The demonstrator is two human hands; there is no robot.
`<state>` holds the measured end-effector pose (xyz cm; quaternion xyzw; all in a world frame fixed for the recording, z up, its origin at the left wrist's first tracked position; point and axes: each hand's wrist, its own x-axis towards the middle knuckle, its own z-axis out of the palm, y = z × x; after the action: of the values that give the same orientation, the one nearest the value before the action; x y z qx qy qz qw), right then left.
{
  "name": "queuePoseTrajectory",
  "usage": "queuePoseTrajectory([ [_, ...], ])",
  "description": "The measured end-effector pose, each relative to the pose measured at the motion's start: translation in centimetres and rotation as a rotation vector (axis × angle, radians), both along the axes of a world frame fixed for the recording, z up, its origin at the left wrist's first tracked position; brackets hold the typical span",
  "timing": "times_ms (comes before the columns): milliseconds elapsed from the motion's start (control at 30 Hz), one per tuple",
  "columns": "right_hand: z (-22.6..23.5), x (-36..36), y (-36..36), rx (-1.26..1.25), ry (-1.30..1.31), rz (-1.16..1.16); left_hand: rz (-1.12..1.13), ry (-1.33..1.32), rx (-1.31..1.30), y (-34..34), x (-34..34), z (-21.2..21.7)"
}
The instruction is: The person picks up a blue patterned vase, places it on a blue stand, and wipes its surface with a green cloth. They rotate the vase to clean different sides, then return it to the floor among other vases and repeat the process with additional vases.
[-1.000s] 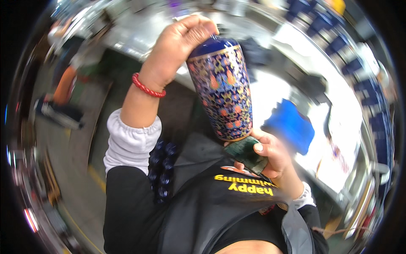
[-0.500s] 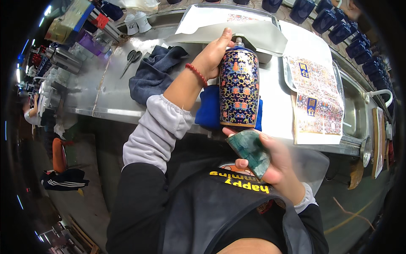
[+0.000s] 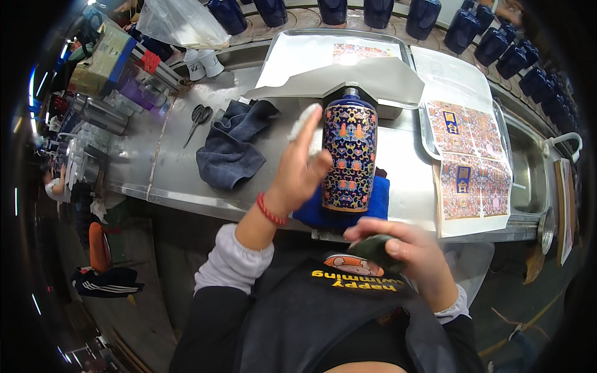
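A dark blue bottle (image 3: 349, 158), covered in colourful floral pattern, leans with its neck away from me on a dark support and a folded blue cloth (image 3: 380, 199). Beside its left side is my left hand (image 3: 303, 168), fingers stretched out and thumb close to the pattern; whether it touches cannot be made out. Something white covers a fingertip of that hand. Below the bottle's base, my right hand (image 3: 413, 245) is closed round a dark green flat scraper (image 3: 376, 252), both blurred by motion.
Left of the bottle lie a grey cloth (image 3: 233, 152) and black scissors (image 3: 199, 119) on the metal counter (image 3: 177, 165). Printed pattern sheets (image 3: 474, 171) rest at the right, before a sink (image 3: 527, 165). A grey-white sheet (image 3: 373, 78) stands behind the bottle. Several blue bottles (image 3: 423, 18) line the back.
My left hand has let go of the bottle's upper part and moved down and left. My right hand has turned the scraper, which now shows darker and narrower.
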<state>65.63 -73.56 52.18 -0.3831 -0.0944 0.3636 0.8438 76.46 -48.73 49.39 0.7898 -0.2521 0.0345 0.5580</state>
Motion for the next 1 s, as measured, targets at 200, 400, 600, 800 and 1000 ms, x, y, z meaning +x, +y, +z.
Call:
queuePoseTrajectory([
  [200, 1.0, 4.8, 0.9, -0.947, -0.966, -0.576, -0.014, -0.235, 0.273, -0.2, -2.9, -1.5],
  [400, 0.4, 5.6, 2.4, -0.936, -0.998, -0.650, 0.011, -0.229, 0.177, -1.0, -2.4, -2.0],
  [600, -6.2, 6.1, 3.0, -1.177, -1.228, -0.874, 0.014, -0.126, 0.173, -1.1, -2.6, -2.6],
  [800, -7.0, 5.1, 1.4, -1.153, -1.015, -0.638, 0.013, -0.138, 0.118, -1.1, -2.6, -2.7],
  [1000, -7.7, 4.8, -0.1, -1.351, -1.166, -0.588, -0.005, -0.340, 0.429, -0.5, -3.1, -0.9],
])
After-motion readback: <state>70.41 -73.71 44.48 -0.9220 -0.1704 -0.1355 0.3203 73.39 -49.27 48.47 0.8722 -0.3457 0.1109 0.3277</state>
